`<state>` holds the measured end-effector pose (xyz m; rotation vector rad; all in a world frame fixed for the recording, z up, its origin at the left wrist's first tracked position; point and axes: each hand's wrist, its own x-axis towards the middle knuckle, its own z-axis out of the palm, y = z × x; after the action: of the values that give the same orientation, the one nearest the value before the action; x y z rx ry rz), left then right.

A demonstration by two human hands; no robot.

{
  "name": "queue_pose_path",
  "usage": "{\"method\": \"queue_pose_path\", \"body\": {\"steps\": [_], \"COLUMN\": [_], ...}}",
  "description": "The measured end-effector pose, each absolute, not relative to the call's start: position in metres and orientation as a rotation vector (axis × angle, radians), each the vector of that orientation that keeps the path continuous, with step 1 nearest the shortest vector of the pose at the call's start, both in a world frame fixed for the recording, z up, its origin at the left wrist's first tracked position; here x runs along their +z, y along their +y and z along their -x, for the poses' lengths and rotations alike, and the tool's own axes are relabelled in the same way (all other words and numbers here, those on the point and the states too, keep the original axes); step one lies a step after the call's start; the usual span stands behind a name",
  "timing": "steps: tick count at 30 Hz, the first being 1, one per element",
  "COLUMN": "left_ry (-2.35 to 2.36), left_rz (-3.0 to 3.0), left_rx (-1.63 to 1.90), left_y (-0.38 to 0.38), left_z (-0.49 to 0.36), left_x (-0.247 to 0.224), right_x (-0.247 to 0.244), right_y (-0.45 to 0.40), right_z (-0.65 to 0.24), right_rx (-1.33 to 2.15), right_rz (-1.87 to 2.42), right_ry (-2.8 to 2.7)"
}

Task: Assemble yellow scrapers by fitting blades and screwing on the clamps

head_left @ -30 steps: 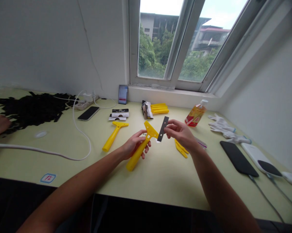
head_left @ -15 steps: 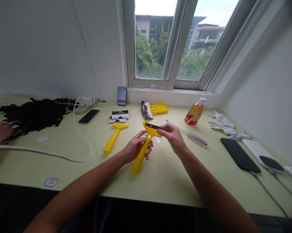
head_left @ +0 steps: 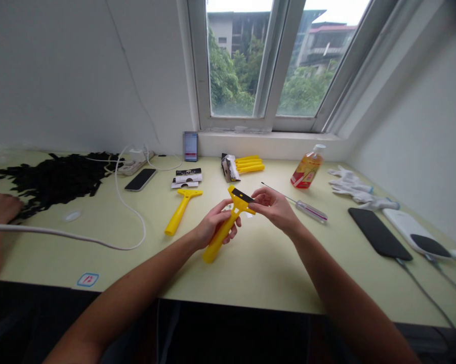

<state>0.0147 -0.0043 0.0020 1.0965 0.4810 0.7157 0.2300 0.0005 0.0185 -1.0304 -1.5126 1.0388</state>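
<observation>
My left hand (head_left: 215, 224) is wrapped round the neck of a yellow scraper (head_left: 219, 241), which leans with its head up and away from me. A dark flat blade (head_left: 242, 194) lies along the scraper's head. My right hand (head_left: 272, 206) pinches the blade's right end between thumb and fingers, against the head's right side. Just left of my hands a second yellow scraper (head_left: 179, 216) rests on the table with no blade visible on it. Behind my right hand lies a screwdriver (head_left: 310, 210) with a clear handle.
Several yellow scraper handles (head_left: 250, 163) and black-and-white packets (head_left: 187, 178) lie toward the window. A drink bottle (head_left: 307, 168), white gloves (head_left: 359, 188) and a black power bank (head_left: 377, 233) are at right. At left are a black pile (head_left: 56, 179), a phone (head_left: 140, 179), a white cable (head_left: 136, 246) and another person's hand (head_left: 0, 207).
The scraper's head has turned slightly, so more of the blade's flat face shows. Both hands keep their hold. The whole view has shifted a little.
</observation>
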Motion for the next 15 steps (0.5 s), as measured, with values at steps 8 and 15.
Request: {"method": "queue_pose_path", "body": {"steps": [8, 15], "left_ry": [0.444, 0.456], "left_rz": [-1.108, -1.116], "left_rx": [0.678, 0.677], "left_y": [-0.0065, -0.0057], "left_z": [-0.0149, -0.0153], "left_x": [0.0038, 0.0030], "right_x": [0.0224, 0.0171], "right_y": [-0.0012, -0.0009], "right_z": [-0.2278, -0.2271], "right_rx": [1.209, 1.250], "right_rz": [0.990, 1.004], "right_ry": [-1.451, -1.486]}}
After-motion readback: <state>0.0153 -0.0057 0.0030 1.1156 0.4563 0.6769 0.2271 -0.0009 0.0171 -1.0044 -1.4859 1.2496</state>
